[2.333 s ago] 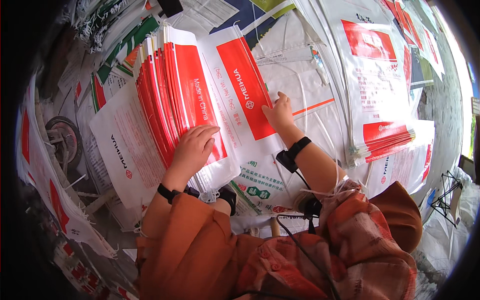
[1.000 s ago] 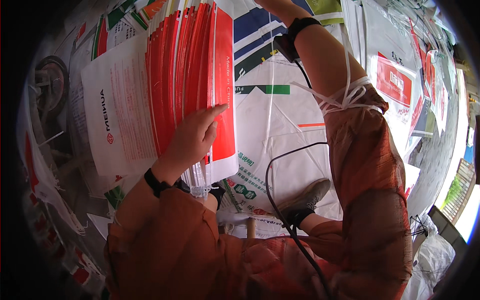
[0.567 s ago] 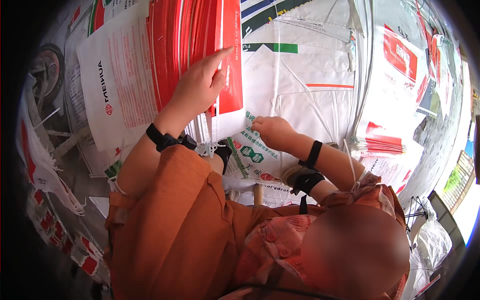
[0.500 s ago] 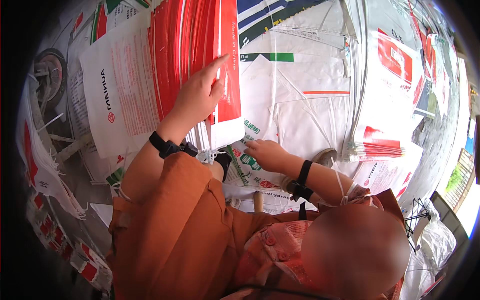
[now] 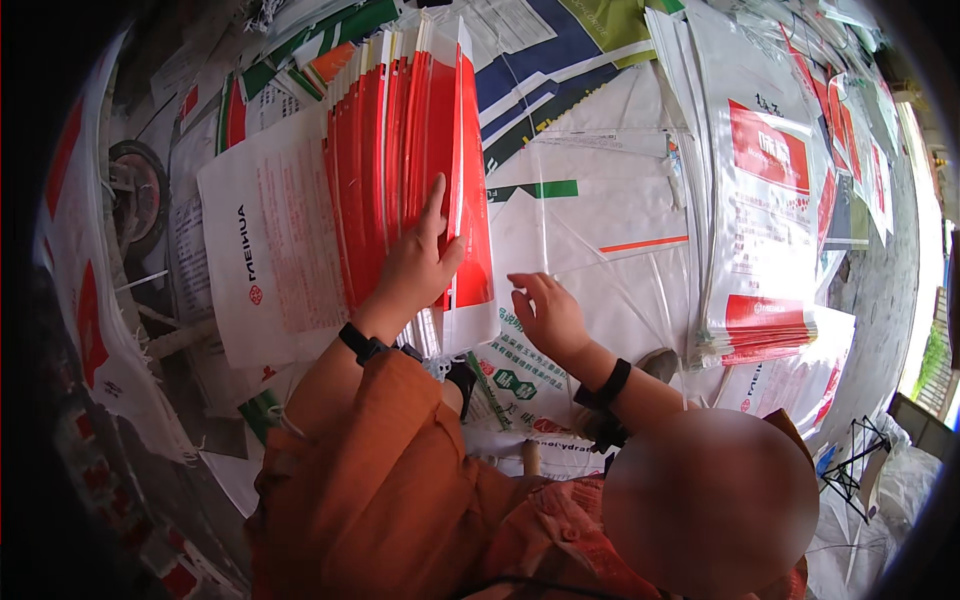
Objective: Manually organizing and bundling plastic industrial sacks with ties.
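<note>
Two hands: left hand (image 5: 415, 265) on one fanned sack stack (image 5: 400, 160)

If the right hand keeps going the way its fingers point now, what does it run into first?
The right hand hovers with fingers aimed left, toward the fanned stack of red-and-white woven plastic sacks that the left hand presses flat. It would probably meet the white lower corner of the nearest sack first, though depth is hard to judge.

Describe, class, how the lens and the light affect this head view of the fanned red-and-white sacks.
Head view: fisheye bends straight sack edges toward a dark round rim; even daylight, soft shadows; a smeared blur patch sits lower right; the left hand on the fanned sacks and the right hand are sharp.
</note>
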`<action>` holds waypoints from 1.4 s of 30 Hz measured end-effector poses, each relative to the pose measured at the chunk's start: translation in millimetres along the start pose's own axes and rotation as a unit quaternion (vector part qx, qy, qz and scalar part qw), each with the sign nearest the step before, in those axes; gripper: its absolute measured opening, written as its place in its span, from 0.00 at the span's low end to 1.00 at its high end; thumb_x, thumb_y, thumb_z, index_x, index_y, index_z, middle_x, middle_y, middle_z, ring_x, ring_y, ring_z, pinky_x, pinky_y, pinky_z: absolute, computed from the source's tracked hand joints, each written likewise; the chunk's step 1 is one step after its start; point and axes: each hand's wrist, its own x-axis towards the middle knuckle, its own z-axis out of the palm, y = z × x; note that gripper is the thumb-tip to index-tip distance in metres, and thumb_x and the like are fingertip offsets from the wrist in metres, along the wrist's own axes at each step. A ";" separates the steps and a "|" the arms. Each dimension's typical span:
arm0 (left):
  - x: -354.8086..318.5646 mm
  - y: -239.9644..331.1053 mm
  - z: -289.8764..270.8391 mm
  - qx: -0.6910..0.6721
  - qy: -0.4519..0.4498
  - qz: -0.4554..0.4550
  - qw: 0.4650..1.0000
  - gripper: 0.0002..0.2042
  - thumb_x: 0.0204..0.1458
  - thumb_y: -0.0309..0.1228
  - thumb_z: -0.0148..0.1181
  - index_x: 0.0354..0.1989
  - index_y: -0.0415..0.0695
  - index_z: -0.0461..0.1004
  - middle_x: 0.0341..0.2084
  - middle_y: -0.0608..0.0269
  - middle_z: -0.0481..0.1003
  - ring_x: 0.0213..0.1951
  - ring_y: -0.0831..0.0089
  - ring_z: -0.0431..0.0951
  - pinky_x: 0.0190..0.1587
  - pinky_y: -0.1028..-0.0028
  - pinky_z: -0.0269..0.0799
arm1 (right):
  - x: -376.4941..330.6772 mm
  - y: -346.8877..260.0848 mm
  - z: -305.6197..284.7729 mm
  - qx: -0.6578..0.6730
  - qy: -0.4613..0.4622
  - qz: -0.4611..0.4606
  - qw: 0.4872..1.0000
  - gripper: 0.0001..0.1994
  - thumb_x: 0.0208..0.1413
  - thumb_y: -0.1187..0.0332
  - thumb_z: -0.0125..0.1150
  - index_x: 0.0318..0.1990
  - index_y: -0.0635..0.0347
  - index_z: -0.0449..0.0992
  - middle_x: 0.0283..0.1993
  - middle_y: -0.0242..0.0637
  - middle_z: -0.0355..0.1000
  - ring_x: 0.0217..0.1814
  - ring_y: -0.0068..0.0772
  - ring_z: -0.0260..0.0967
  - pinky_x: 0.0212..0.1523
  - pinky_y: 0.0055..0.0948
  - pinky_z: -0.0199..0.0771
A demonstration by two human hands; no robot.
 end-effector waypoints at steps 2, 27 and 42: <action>0.8 4.8 -2.4 -0.006 -0.040 -0.013 0.999 0.36 0.59 0.30 0.57 0.74 0.42 0.47 0.46 0.40 0.75 0.46 0.48 0.79 0.47 0.57 0.77 | 48.2 -12.1 0.8 0.198 0.099 0.022 0.975 0.30 0.63 0.55 0.60 0.67 0.61 0.64 0.63 0.52 0.67 0.64 0.49 0.69 0.60 0.40 0.72; 34.7 -8.1 -12.5 -0.188 -0.020 -0.253 0.949 0.30 0.58 0.42 0.65 0.59 0.29 0.66 0.52 0.39 0.74 0.52 0.59 0.79 0.53 0.67 0.74 | 85.8 -58.6 30.1 0.160 0.178 -0.033 0.970 0.23 0.59 0.75 0.53 0.63 0.57 0.68 0.48 0.55 0.76 0.49 0.60 0.74 0.48 0.48 0.76; 31.2 -24.0 -8.4 -0.266 0.005 -0.260 0.928 0.14 0.57 0.35 0.65 0.36 0.34 0.74 0.26 0.65 0.76 0.29 0.82 0.73 0.30 0.77 0.67 | 85.3 -48.2 29.4 0.367 0.141 0.121 0.911 0.20 0.57 0.81 0.51 0.54 0.52 0.77 0.33 0.37 0.74 0.35 0.22 0.69 0.40 0.26 0.72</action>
